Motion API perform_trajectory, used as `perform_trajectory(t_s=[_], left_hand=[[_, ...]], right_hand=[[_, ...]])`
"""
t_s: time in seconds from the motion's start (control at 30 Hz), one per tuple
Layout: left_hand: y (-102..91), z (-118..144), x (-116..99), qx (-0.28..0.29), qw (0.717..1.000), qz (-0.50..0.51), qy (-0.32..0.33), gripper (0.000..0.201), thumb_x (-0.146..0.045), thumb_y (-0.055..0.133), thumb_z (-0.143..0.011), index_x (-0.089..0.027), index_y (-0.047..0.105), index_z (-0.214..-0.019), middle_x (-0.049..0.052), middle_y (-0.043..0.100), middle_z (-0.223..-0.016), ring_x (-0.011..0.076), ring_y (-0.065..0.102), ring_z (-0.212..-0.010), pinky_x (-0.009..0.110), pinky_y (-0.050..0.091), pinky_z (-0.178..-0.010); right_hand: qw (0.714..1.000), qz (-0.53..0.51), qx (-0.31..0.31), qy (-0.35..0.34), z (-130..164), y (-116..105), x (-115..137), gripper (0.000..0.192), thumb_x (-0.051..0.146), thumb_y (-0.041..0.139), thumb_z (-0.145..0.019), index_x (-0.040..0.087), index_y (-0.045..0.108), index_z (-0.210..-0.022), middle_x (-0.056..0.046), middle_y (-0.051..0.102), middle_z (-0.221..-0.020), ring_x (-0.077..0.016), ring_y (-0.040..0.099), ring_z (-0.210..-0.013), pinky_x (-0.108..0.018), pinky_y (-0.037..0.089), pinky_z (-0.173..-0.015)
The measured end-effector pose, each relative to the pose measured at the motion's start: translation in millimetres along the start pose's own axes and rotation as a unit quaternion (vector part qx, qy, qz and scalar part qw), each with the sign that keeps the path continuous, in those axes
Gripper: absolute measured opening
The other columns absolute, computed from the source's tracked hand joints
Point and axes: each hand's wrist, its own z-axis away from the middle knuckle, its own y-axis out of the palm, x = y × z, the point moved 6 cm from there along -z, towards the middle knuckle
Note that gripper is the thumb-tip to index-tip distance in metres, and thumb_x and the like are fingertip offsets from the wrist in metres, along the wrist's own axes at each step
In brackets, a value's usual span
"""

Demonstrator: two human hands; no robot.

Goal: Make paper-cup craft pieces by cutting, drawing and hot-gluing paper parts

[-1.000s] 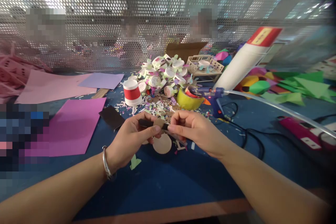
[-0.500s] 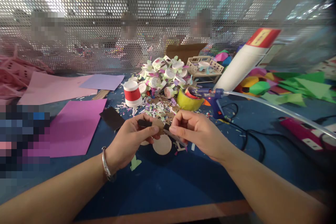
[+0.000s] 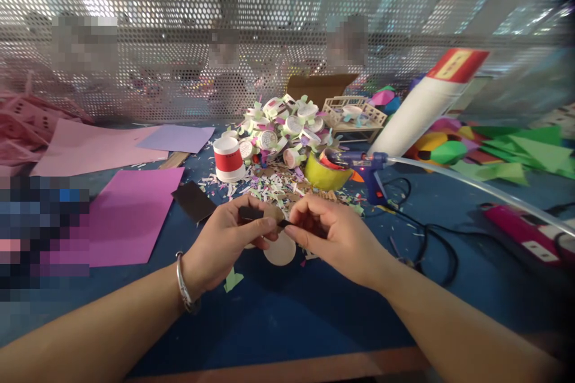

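Over the table's middle, my left hand (image 3: 224, 242) pinches a small brown cardboard disc (image 3: 274, 213) between thumb and fingers. A black paper strip (image 3: 250, 213) lies against the disc, partly hidden by the fingers. Close beside it, my right hand (image 3: 344, 238) is closed, its thumb and index finger pinching the black strip's narrow end. Its other fingers curl inward. Beneath the hands a pale round disc (image 3: 281, 250) rests on the blue table, partly covered. To the left of my left hand lies a black paper piece (image 3: 194, 201).
Ahead stand a red-and-white cup (image 3: 229, 161), a heap of small paper-trimmed cups (image 3: 287, 125) and a yellow bowl (image 3: 326, 175). A blue glue gun (image 3: 371, 176) with trailing cables (image 3: 431, 227) is at right. Purple paper (image 3: 135, 215) lies left. A white tube (image 3: 422, 108) leans behind.
My right hand's fingertips have turned and shifted slightly along the black strip, closer to my left hand. A pale strip seen below the right fingers is now hidden. The left hand keeps its grip.
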Motion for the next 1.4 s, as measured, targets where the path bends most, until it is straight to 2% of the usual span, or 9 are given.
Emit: perform_trajectory(t_s=[0.23,0.47,0.87,1.2,1.4], left_hand=[[2.5,1,-1,0.000,1.000,-0.004,0.000,0.016,-0.023,0.076,-0.083,-0.015,0.063,-0.087,0.001,0.070,-0.072,0.0096,0.063,-0.067,0.019,0.048,-0.059],[4.2,2,-6,0.007,0.998,-0.048,0.032,0.018,-0.026,0.077,-0.081,-0.015,0.063,-0.085,0.002,0.068,-0.076,0.0124,0.064,-0.071,0.022,0.051,-0.061],[9.2,5,-10,0.028,0.994,-0.089,0.050,0.020,-0.029,0.077,-0.080,-0.014,0.067,-0.087,0.002,0.065,-0.077,0.0114,0.058,-0.067,0.022,0.051,-0.059],[14.3,7,-14,0.056,0.992,-0.093,0.063,0.017,-0.029,0.075,-0.081,-0.015,0.066,-0.084,0.002,0.065,-0.074,0.0121,0.058,-0.066,0.023,0.049,-0.059],[14.3,7,-10,0.057,0.993,-0.085,0.053,0.021,-0.032,0.076,-0.080,-0.016,0.063,-0.084,0.001,0.062,-0.074,0.0119,0.056,-0.066,0.023,0.049,-0.059]], right_hand=[[1.000,0.005,-0.006,-0.007,0,1,-1,0.013,0.027,0.067,-0.091,0.020,0.058,-0.084,0.005,0.053,-0.068,-0.0078,0.048,-0.057,-0.022,0.038,-0.051],[1.000,-0.020,-0.007,0.021,0,-1,-4,0.018,0.026,0.075,-0.085,0.020,0.058,-0.083,0.005,0.053,-0.067,-0.0089,0.048,-0.057,-0.023,0.039,-0.051],[0.992,-0.098,0.041,0.071,-1,1,-13,0.025,0.033,0.078,-0.081,0.019,0.058,-0.086,0.005,0.053,-0.068,-0.0093,0.049,-0.060,-0.022,0.040,-0.053],[0.990,-0.103,0.075,0.066,2,2,-12,0.026,0.040,0.074,-0.086,0.019,0.059,-0.087,0.003,0.052,-0.071,-0.0105,0.048,-0.064,-0.024,0.039,-0.057],[0.988,-0.110,0.082,0.066,3,3,-11,0.023,0.033,0.076,-0.083,0.019,0.058,-0.085,0.005,0.051,-0.068,-0.0099,0.047,-0.062,-0.023,0.036,-0.056]])
